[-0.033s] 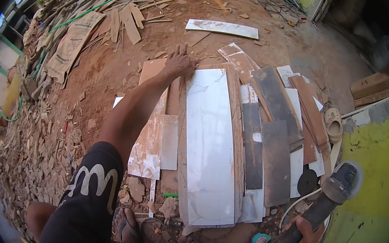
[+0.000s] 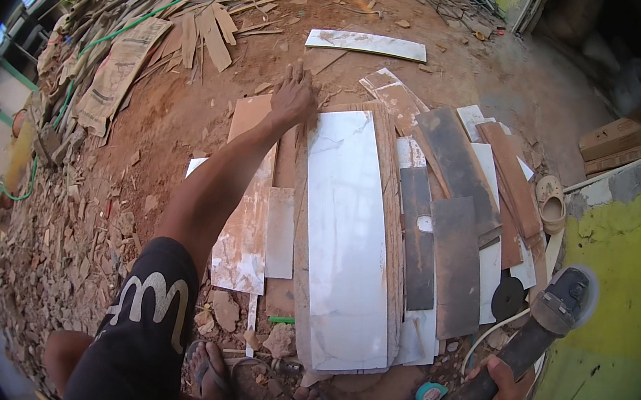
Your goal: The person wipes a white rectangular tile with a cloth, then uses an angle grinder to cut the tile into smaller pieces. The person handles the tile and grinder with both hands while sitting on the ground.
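Note:
A long white marbled tile lies lengthwise in front of me on a brown, rough-edged board. My left hand reaches out to the tile's far left corner, fingers stretched away from me; whether the palm touches the tile I cannot tell. Low on the right, my right hand is wrapped round the body of a dark angle grinder. The grinder's head points up and away, apart from the tile, and its disc looks pale and blurred.
Dark and brown tile offcuts overlap on the right, beside a black disc and a clog. A tape measure and pale cable lie near the grinder. Rubble covers the left; a yellow-green wall bounds the right.
My left hand has shifted slightly to the left, and its fingers reach a little farther out. My right hand and the angle grinder stay put.

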Action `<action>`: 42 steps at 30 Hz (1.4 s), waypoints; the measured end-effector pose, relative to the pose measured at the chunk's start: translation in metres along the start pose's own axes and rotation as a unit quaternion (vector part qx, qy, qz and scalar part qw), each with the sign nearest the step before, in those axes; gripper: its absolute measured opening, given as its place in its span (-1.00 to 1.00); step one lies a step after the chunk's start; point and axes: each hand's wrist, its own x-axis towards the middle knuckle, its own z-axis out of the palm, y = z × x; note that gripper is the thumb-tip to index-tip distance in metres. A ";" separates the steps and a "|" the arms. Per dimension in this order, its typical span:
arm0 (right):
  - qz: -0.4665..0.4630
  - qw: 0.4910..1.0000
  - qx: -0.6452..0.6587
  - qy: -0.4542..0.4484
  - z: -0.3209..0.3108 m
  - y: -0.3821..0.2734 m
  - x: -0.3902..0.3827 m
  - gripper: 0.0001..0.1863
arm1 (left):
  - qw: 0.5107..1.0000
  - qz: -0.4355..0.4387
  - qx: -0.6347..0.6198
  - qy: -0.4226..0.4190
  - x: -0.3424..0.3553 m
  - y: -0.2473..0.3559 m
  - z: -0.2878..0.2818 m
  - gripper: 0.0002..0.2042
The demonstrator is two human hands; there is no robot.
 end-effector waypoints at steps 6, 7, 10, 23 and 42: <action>0.012 1.000 -0.003 0.002 0.002 -0.001 -0.002 -0.63 | 0.976 0.056 -0.211 0.012 -0.219 0.077 0.035 -0.10; 0.023 1.000 0.014 0.003 0.009 0.000 -0.002 -0.61 | 0.977 0.051 -0.207 -0.008 -0.252 0.085 0.034 -0.05; 0.037 0.998 0.046 0.003 0.025 -0.001 0.002 -0.56 | 0.973 -0.001 -0.229 -0.015 -0.281 0.111 0.041 0.08; 0.018 1.000 0.007 -0.022 0.013 0.007 -0.001 -0.71 | 0.975 -0.158 -0.154 -0.037 -0.263 0.183 0.025 0.41; 0.027 1.000 0.001 0.004 -0.013 -0.012 -0.006 -0.56 | 0.963 -0.193 -0.187 0.015 -0.267 0.242 0.029 0.23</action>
